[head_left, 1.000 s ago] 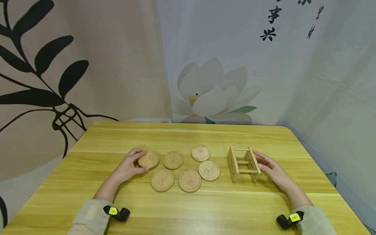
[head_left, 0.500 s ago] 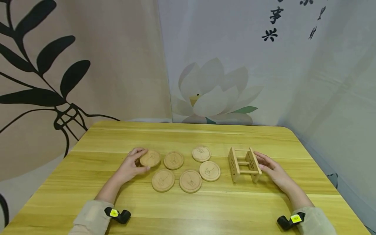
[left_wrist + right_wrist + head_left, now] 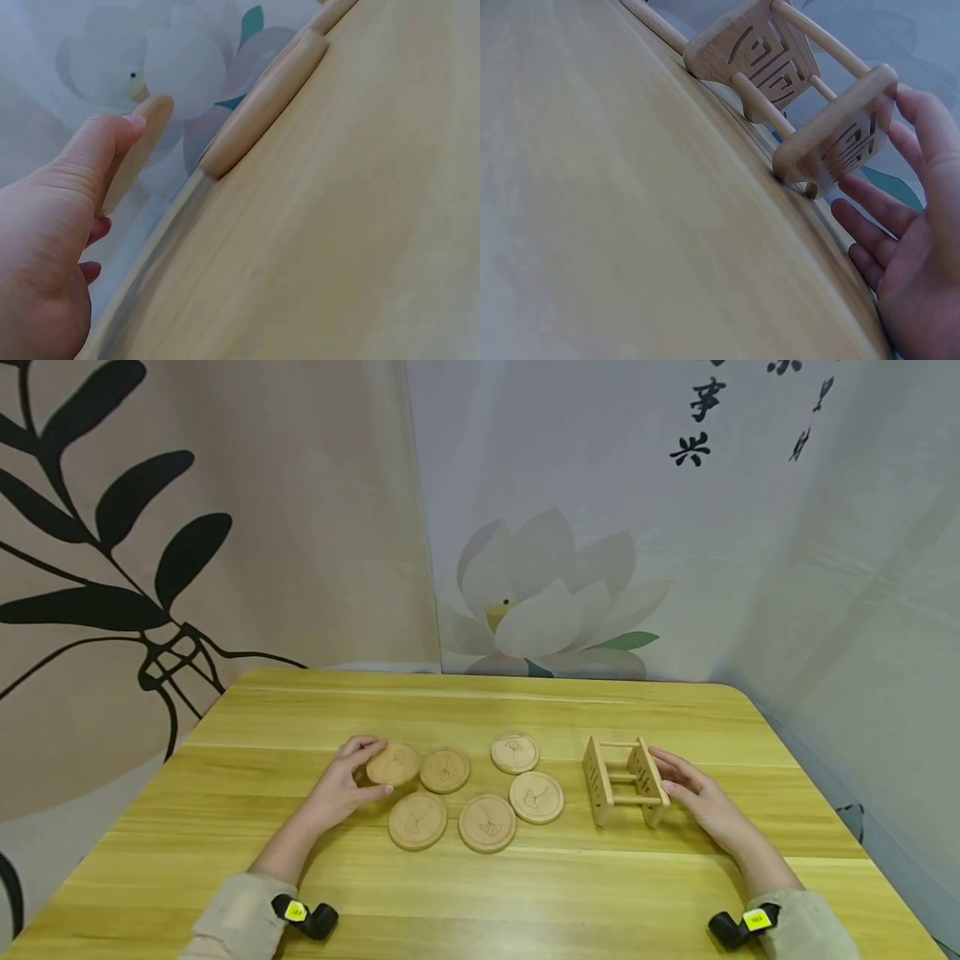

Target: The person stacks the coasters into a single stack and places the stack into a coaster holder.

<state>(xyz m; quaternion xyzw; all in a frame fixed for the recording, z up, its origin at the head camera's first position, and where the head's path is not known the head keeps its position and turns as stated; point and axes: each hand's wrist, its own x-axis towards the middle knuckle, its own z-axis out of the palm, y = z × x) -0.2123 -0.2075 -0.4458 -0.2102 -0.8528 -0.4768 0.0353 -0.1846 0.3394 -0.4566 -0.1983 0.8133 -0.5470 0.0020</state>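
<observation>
My left hand pinches a round wooden coaster by its left edge, thumb in front and fingers behind. In the left wrist view the coaster stands tilted, raised off the tabletop. At the right, a small wooden coaster rack stands upright, with two cut-out side panels joined by rods. My right hand holds its right panel, thumb and fingertips at the edges. The lower fingers stay loosely bent beside it.
Several engraved wooden coasters lie flat between the hands, the nearest to my left hand being one coaster and another in front. The far-back coaster lies left of the rack. A printed curtain hangs behind the wooden table.
My left hand has lifted the coaster and moved it slightly right, toward the neighbouring coaster. The right hand and the rack have stayed in place.
</observation>
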